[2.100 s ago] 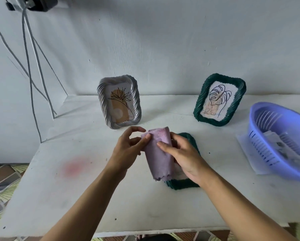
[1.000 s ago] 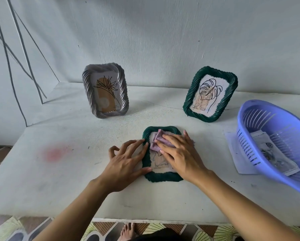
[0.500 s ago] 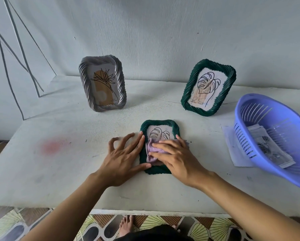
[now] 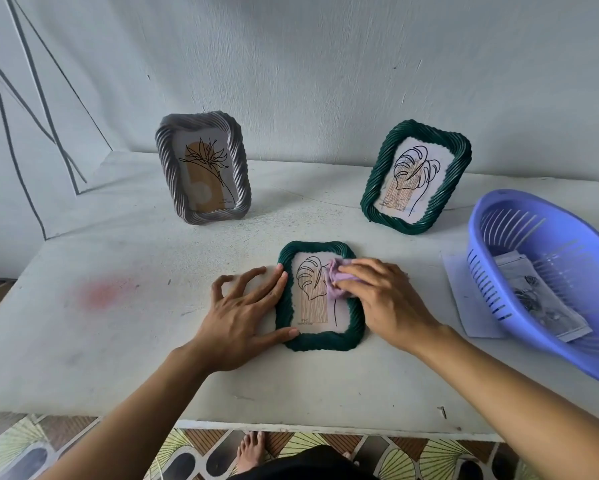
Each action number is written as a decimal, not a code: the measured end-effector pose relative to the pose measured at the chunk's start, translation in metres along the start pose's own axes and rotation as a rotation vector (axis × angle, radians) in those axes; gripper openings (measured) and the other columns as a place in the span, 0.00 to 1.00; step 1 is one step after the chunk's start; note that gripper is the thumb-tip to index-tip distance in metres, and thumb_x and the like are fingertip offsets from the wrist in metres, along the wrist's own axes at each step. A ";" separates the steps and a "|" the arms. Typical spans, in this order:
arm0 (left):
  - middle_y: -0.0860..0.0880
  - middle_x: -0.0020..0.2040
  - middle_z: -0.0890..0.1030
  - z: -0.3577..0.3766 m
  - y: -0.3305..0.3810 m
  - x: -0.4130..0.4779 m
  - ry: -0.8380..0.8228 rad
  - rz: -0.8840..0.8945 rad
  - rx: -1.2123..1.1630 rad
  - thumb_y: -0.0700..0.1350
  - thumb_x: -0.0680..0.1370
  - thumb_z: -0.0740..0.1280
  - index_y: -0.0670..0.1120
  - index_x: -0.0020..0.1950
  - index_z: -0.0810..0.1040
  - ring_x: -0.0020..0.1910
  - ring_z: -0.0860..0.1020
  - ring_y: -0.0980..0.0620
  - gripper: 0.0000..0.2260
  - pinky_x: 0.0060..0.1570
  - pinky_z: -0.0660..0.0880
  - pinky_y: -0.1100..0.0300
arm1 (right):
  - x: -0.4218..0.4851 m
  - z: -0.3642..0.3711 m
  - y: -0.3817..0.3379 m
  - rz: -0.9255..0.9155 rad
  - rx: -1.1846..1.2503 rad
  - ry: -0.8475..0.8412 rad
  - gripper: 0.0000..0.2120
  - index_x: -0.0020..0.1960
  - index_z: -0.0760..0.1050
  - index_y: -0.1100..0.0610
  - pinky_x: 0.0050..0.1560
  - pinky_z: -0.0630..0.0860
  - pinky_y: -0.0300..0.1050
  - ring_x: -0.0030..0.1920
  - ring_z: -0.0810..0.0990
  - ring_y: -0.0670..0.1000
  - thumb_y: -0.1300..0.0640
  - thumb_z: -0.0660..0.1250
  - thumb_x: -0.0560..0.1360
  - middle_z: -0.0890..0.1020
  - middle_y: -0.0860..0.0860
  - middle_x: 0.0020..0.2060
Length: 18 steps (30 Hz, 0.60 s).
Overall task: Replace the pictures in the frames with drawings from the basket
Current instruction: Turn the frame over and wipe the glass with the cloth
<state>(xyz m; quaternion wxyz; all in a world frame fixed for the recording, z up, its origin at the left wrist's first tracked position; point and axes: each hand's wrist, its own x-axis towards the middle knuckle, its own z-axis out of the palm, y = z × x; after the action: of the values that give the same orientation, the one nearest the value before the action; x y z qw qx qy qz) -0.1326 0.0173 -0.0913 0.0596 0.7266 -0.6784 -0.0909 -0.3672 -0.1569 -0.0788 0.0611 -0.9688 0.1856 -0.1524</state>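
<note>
A dark green woven frame (image 4: 320, 342) lies flat on the white table, showing a leaf line drawing. My right hand (image 4: 383, 301) presses a crumpled lilac cloth (image 4: 336, 284) against the frame's glass near its right side. My left hand (image 4: 246, 315) lies spread on the table, fingers and thumb against the frame's left edge. A grey woven frame (image 4: 202, 168) with a flower drawing stands at the back left. A second green frame (image 4: 416, 176) with a leaf drawing stands at the back right. The purple basket (image 4: 492, 216) at the right holds a printed sheet (image 4: 537, 299).
A white sheet of paper (image 4: 464, 299) lies partly under the basket. The wall rises right behind the standing frames. A pink stain (image 4: 104, 292) marks the table at the left. The table's front edge (image 4: 291, 427) is near my body, tiled floor below.
The cloth went from held above the table to pressed on the lying frame. My right hand has rubbed it from the frame's top, down, then to the upper right. My left hand came down beside the frame.
</note>
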 end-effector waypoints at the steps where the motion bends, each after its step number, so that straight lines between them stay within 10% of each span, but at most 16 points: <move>1: 0.62 0.81 0.43 0.000 0.000 0.000 -0.003 -0.001 0.001 0.76 0.76 0.44 0.58 0.82 0.41 0.80 0.46 0.54 0.39 0.75 0.44 0.42 | 0.008 0.002 0.000 0.036 -0.024 0.003 0.20 0.61 0.81 0.51 0.57 0.75 0.58 0.66 0.75 0.54 0.67 0.62 0.74 0.80 0.48 0.63; 18: 0.63 0.81 0.47 0.000 0.001 0.000 0.036 0.002 0.011 0.76 0.76 0.46 0.57 0.82 0.48 0.80 0.51 0.54 0.40 0.74 0.48 0.44 | -0.017 -0.001 -0.023 -0.183 0.231 -0.104 0.17 0.61 0.81 0.51 0.59 0.68 0.50 0.64 0.74 0.46 0.63 0.62 0.78 0.81 0.43 0.59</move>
<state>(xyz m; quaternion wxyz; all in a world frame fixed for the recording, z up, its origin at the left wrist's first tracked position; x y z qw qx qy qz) -0.1335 0.0173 -0.0908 0.0676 0.7279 -0.6783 -0.0740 -0.3748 -0.1291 -0.0784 0.1677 -0.9748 0.0742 -0.1272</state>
